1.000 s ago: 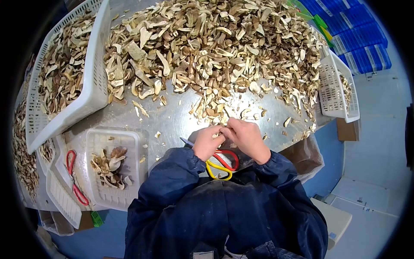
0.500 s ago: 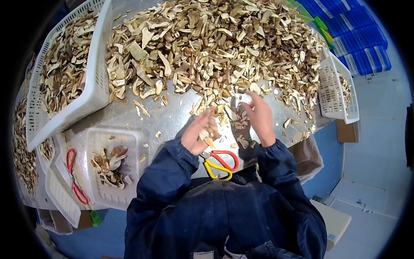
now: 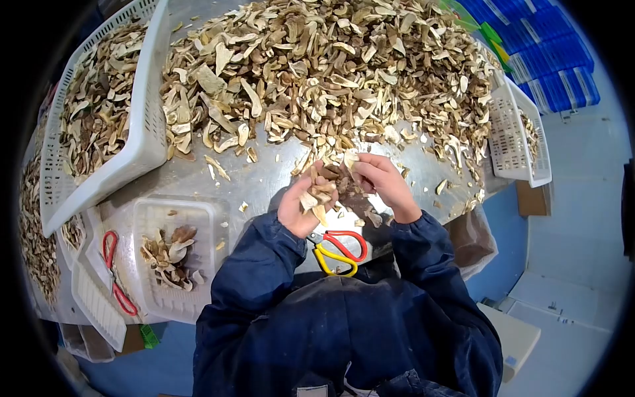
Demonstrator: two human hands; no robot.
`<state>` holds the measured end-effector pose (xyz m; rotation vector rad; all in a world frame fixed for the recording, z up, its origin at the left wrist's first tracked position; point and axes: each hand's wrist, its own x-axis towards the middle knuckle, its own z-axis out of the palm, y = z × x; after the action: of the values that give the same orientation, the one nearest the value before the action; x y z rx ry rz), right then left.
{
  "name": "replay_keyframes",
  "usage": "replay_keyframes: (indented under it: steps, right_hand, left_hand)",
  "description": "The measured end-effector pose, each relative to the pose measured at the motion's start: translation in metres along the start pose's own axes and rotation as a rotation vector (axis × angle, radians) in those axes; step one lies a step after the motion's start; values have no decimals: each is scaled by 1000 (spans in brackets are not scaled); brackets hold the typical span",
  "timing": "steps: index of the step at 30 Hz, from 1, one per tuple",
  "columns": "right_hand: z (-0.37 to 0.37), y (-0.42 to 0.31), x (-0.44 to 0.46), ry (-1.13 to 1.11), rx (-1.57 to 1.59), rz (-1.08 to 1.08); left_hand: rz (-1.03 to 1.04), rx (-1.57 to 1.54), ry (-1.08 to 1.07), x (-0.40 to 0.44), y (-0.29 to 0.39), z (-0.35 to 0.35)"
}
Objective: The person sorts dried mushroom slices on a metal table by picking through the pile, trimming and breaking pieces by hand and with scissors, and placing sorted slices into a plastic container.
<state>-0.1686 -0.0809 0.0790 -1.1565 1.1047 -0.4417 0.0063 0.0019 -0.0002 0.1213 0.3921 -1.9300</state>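
My left hand (image 3: 299, 206) is cupped round several dried mushroom slices (image 3: 320, 196), pale and brown, in front of my body. Between the thumb and fingers of my right hand (image 3: 387, 184) is a single pale dried mushroom slice (image 3: 350, 161), held just right of the left hand. Beyond both hands lies a large heap of dried mushroom slices (image 3: 317, 73) on the metal table (image 3: 258, 182). Scissors (image 3: 338, 251) with one red and one yellow handle lie close to my body, below the hands; their blades are mostly hidden.
At the left, a white plastic basket (image 3: 151, 116) full of slices stands tilted. Nearer is a clear tray (image 3: 210, 261) with a small pile of slices, beside red-handled scissors (image 3: 110, 268). A smaller white basket (image 3: 522, 171) sits at the right edge, with blue crates (image 3: 562, 92) behind it.
My right hand has moved left and closed on a slice. My left hand has turned more palm-up, and its slices show more clearly.
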Motion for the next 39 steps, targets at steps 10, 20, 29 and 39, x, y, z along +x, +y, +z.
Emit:
replay_keyframes:
  steps: [10, 20, 29, 39]
  right_hand:
    - [6, 2, -18, 69, -332, -146]
    - [6, 45, -16, 457, -1266, -320]
    - [-2, 21, -30, 97, -110, 18]
    - [23, 19, -35, 132, -445, -200]
  left_hand:
    - [13, 274, 58, -3, -9, 10]
    - [-3, 281, 83, 0, -6, -2]
    - [-2, 562, 80, 0, -12, 5]
    - [80, 802, 101, -1, -20, 9]
